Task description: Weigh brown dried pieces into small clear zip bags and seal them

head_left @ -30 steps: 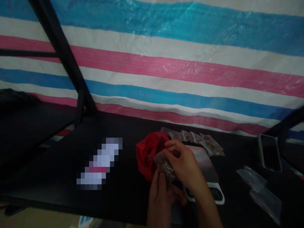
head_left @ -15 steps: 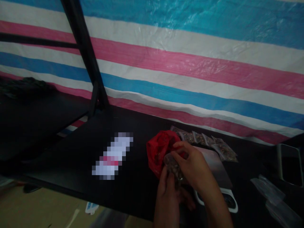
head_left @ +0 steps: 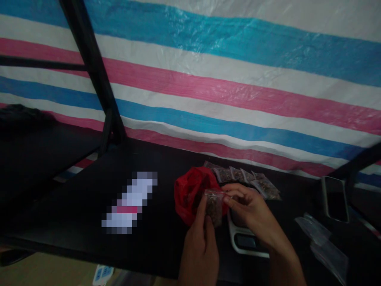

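Note:
Between my two hands is a small clear zip bag point(head_left: 213, 210) filled with brown dried bits, held upright. My left hand point(head_left: 199, 242) grips it from the left side, fingers and thumb closed on it. With its fingertips, my right hand point(head_left: 250, 208) pinches the upper right corner near the seal. Just behind the bag sits an opened red plastic bag point(head_left: 187, 194), its contents hard to make out. Under my right wrist lies a white kitchen scale point(head_left: 233, 246), partly covered, with its dark display showing.
Several filled zip bags point(head_left: 264, 186) lie in a row along the back. Flat clear bags point(head_left: 330, 252) and a phone point(head_left: 335, 200) are at right. A pixelated item point(head_left: 131, 202) lies left. A dark post point(head_left: 95, 75) stands before the striped sheet point(head_left: 208, 87).
The zip bag has turned more upright and faces me. My right hand has shifted from above it to its upper right corner. More of the scale's front shows; the view has moved slightly.

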Demonstrator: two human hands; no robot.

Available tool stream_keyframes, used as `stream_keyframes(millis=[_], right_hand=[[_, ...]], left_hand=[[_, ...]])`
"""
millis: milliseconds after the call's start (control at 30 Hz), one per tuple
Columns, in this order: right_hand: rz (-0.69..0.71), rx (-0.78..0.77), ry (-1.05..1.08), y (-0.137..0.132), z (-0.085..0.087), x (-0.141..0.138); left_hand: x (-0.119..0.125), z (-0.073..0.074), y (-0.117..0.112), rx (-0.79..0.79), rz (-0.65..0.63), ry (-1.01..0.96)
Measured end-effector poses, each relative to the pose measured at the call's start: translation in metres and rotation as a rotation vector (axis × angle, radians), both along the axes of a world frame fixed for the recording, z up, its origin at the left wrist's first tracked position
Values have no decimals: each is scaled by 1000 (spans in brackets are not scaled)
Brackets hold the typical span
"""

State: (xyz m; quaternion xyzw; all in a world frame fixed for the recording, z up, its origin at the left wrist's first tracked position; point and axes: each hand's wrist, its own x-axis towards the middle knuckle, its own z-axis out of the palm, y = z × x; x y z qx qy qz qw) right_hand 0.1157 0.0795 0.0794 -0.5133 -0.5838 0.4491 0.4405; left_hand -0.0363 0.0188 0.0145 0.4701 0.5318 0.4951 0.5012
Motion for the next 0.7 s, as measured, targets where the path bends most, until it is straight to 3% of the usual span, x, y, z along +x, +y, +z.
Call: stream_keyframes(millis=[133, 300, 467, 700], right_hand=[[-49, 50, 38, -13, 7, 20], [-281, 50, 47, -27, 13, 54], [-467, -44, -21, -24, -10, 86], [-637, 66, -150, -14, -30, 108]], left_hand=[[4, 6, -2, 241, -25, 144], [19, 18, -9, 228, 153, 160], [35, 25, -10, 193, 196, 122], [55, 19, -19, 303, 214, 88]])
